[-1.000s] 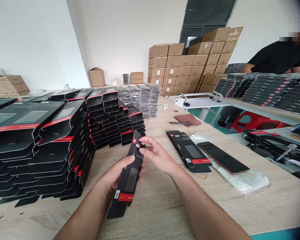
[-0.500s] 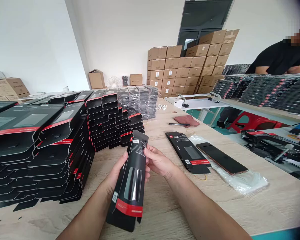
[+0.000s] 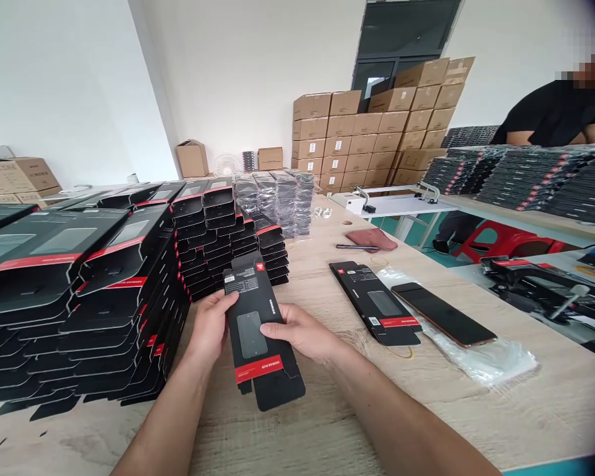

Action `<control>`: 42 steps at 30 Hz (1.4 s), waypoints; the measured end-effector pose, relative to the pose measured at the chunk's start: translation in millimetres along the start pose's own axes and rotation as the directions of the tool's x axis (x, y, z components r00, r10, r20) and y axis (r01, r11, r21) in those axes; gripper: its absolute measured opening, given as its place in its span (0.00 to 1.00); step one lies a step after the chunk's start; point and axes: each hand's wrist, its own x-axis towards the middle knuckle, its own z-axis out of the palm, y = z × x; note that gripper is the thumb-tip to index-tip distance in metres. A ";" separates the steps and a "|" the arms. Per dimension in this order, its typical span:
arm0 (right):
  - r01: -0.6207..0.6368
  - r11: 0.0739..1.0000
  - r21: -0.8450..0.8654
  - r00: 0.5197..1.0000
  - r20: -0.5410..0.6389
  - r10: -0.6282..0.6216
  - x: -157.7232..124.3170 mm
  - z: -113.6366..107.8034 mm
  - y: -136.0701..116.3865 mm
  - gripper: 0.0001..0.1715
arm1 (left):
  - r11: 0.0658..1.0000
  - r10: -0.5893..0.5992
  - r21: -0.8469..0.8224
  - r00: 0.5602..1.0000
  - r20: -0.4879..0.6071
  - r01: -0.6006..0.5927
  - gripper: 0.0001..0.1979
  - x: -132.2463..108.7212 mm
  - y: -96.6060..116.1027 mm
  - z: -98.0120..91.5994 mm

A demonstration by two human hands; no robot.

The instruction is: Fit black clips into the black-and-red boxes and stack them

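Gripping: the left hand (image 3: 209, 325) is clasping the flat black carton (image 3: 250, 334) by its left edge.
Right hand (image 3: 297, 336): is pinching its right edge.

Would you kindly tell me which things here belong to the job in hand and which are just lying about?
In hand: black packaging box, gripped by left hand and right hand; stacks of flat black boxes at the left.
Lying about: second flat box, smartphone, plastic bag, pen, maroon cloth, brown cartons.
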 end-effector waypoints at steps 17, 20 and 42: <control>0.092 0.992 -0.090 0.950 -0.290 -0.114 8.9 -17.3 1.6 0.32 | 0.972 0.085 0.207 0.988 0.126 -0.109 0.25 0.3 -9.8 5.1; 0.085 0.993 -0.081 0.940 -0.324 -0.107 11.3 -17.6 1.6 0.14 | 0.975 0.135 0.159 0.980 0.146 -0.158 0.15 -1.1 -10.2 6.9; -0.039 0.985 0.169 0.952 -0.292 0.088 1.8 -35.6 -4.2 0.20 | 0.977 0.009 0.184 0.892 0.452 -0.103 0.18 -14.2 -11.4 9.8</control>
